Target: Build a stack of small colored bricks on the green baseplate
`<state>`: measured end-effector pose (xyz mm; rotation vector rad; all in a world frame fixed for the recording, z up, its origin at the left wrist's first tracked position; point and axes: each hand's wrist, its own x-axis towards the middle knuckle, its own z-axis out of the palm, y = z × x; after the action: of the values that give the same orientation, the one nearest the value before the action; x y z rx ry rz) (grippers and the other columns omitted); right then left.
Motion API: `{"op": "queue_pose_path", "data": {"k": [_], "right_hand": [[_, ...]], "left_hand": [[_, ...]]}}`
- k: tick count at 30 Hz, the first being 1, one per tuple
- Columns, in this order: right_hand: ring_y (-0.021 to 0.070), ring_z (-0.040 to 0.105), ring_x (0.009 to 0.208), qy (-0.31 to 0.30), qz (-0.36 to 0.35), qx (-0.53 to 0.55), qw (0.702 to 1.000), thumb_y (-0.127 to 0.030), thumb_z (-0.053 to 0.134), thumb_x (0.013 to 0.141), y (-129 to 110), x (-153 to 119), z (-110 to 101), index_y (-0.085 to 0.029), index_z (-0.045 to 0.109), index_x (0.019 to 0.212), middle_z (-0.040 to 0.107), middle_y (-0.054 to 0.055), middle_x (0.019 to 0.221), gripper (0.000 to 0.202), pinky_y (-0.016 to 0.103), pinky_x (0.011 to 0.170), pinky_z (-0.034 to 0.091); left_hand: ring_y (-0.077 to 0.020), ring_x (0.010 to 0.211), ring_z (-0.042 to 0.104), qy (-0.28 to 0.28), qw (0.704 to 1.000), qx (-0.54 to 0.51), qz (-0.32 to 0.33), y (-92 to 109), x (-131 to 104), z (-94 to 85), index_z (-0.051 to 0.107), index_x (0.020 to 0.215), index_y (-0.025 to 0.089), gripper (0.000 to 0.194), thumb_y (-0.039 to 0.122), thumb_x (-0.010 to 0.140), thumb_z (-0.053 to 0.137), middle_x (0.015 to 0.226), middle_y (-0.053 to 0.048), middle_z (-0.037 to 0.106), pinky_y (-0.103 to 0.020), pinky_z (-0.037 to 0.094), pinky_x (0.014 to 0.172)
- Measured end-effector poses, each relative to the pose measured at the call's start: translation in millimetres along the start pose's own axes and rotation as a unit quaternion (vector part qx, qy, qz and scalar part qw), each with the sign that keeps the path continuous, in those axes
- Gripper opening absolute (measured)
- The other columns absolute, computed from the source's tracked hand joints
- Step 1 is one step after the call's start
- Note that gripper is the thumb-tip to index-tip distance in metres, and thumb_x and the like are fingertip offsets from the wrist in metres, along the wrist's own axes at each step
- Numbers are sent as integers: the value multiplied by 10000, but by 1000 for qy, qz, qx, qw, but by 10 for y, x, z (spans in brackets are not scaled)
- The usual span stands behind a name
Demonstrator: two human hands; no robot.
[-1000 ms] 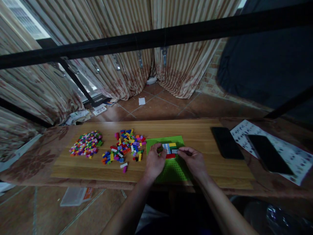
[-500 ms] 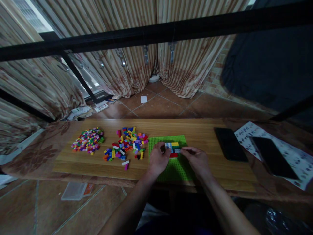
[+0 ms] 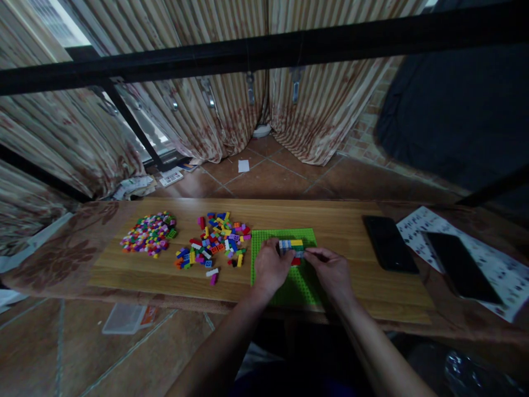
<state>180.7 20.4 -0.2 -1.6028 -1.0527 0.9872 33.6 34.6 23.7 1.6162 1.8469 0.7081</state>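
A green studded baseplate [image 3: 264,236] lies on the wooden board, with a small build of bricks [image 3: 296,243] in yellow, white, blue and red on it. My left hand [image 3: 271,266] is closed around the left side of the build, its thumb pressed on the bricks. From the right, my right hand [image 3: 330,270] pinches a small grey-blue piece [image 3: 301,254] at the build's right side. The fingers partly hide the lower bricks.
Mixed loose bricks [image 3: 215,242] spread left of the baseplate, and a denser pile of small pieces [image 3: 149,234] sits farther left. To the right are a black tablet [image 3: 390,243], a dark phone-like device [image 3: 463,267] and a printed sheet [image 3: 421,218].
My left thumb has shifted slightly right over the bricks. The right hand stays at the build's right side. The camera view has moved a little.
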Motion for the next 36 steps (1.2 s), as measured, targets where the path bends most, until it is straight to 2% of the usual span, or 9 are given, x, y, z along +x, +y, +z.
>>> {"op": "queue_pose_path", "data": {"k": [6,15,21,25,29,36], "right_hand": [[199,653,696,-3,-2,-12,1000,-442,717,653,-14,-8,-7,-178,741,797,743,66,788,303,317,671,472],[196,643,644,-8,-27,-52,998,-475,692,660,15,16,-2,-166,739,797,735,74,742,341,304,624,463],[196,641,642,-8,-5,-64,998,-453,703,640,14,42,12,-168,735,778,729,68,726,318,297,611,450],[176,621,629,-23,34,-59,997,-397,730,590,9,112,10,-174,726,753,715,42,703,277,283,606,436],[154,598,592,-46,73,-57,995,-349,731,556,14,199,7,-181,714,731,696,18,666,243,264,573,422],[152,571,521,-61,54,-68,994,-329,758,513,-103,214,-18,-171,712,645,664,18,560,211,255,507,394]], "left_hand": [[-204,894,623,-2,1000,-22,-5,-21,15,19,609,1013,173,325,366,754,651,993,-79,658,-307,473,794],[-200,907,618,-21,1000,-18,-14,-18,13,-9,604,1038,177,340,368,759,641,1015,-79,651,-300,466,801],[-184,814,613,-20,1000,0,-24,4,45,7,625,955,176,283,361,742,648,923,-62,658,-281,460,719],[-177,766,618,-35,999,-3,-37,34,71,5,637,899,171,254,348,720,670,879,-55,668,-268,451,667],[-177,758,634,-38,997,-12,-66,73,78,-9,649,924,167,263,315,709,688,846,-54,682,-266,451,657],[-183,785,655,-43,996,-25,-72,86,83,-5,669,953,166,276,276,703,711,811,-46,703,-261,467,692]]}}
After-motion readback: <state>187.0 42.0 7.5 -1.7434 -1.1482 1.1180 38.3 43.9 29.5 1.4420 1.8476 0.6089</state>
